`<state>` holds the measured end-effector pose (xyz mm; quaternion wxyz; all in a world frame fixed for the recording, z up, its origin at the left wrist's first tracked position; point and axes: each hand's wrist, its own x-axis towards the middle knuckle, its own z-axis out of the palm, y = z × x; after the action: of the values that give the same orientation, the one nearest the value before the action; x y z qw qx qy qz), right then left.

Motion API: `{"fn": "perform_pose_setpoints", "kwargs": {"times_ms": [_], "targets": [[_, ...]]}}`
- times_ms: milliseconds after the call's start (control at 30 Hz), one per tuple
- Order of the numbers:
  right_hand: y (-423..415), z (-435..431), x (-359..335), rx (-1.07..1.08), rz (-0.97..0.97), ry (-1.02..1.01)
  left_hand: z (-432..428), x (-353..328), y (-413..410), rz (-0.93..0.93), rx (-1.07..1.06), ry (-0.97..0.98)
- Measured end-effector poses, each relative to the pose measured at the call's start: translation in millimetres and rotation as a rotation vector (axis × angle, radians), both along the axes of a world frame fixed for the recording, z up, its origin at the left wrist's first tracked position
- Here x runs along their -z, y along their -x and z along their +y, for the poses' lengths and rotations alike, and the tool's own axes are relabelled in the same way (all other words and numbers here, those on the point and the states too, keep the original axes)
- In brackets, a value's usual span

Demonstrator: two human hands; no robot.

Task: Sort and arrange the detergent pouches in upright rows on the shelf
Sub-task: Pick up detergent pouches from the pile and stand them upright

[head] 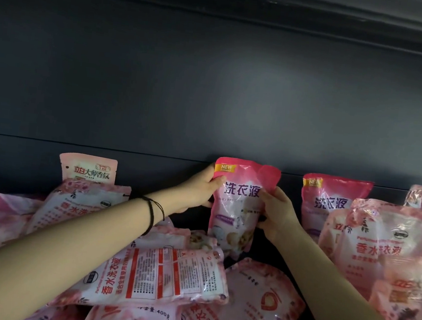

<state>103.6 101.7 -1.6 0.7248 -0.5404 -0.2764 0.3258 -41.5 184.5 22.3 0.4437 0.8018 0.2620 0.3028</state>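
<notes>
A pink detergent pouch (239, 205) with a yellow NEW corner stands upright near the shelf's back wall, held from both sides. My left hand (200, 189) grips its left edge, thumb on the front. My right hand (276, 210) grips its right edge; the pouch's top right corner is folded over. A matching pink pouch (331, 200) stands upright to the right. A smaller pale pouch (88, 169) stands at the back left. Several floral pink pouches lie flat in the foreground, one back-side up (155, 272).
Leaning floral pouches (389, 248) crowd the right side, and more lie tilted at the left (75, 207). The dark back wall (212, 94) rises behind everything. A strip of dark shelf floor (189, 222) shows beneath the held pouch. A black cord bracelet circles my left wrist.
</notes>
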Motion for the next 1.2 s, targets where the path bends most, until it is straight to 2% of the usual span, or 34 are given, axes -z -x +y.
{"fn": "perform_pose_setpoints", "kwargs": {"times_ms": [133, 267, 333, 433, 500, 600, 700, 833, 900, 1067, 1200], "targets": [[-5, -3, 2, 0.193, -0.362, 0.051, 0, -3, 4, 0.086, -0.044, -0.038], [8, -21, -24, 0.408, -0.745, -0.119, -2, -11, 27, 0.284, -0.111, -0.123], [18, -35, -34, 0.457, -0.951, -0.136, -5, -15, 46, 0.334, -0.103, -0.208], [33, -56, -41, 0.260, -1.224, -0.102, -17, -20, 79, 0.441, 0.022, -0.429], [42, -69, -41, 0.071, -1.351, -0.015, -31, -22, 98, 0.555, 0.103, -0.563], [55, -86, -35, -0.116, -1.510, 0.100, -55, -22, 118, 0.723, 0.117, -0.797], [66, -102, -28, -0.232, -1.621, 0.184, -77, -18, 130, 0.759, 0.132, -0.949], [72, -128, -21, -0.269, -1.738, 0.238, -101, -3, 139, 0.656, 0.131, -1.005], [72, -144, -14, -0.292, -1.785, 0.203, -112, 4, 142, 0.597, 0.115, -1.030], [84, -168, 30, -0.550, -1.833, 0.160, -139, 19, 141, 0.543, 0.071, -0.923], [89, -168, 54, -0.592, -1.847, 0.113, -151, 30, 133, 0.522, 0.025, -0.853]]}}
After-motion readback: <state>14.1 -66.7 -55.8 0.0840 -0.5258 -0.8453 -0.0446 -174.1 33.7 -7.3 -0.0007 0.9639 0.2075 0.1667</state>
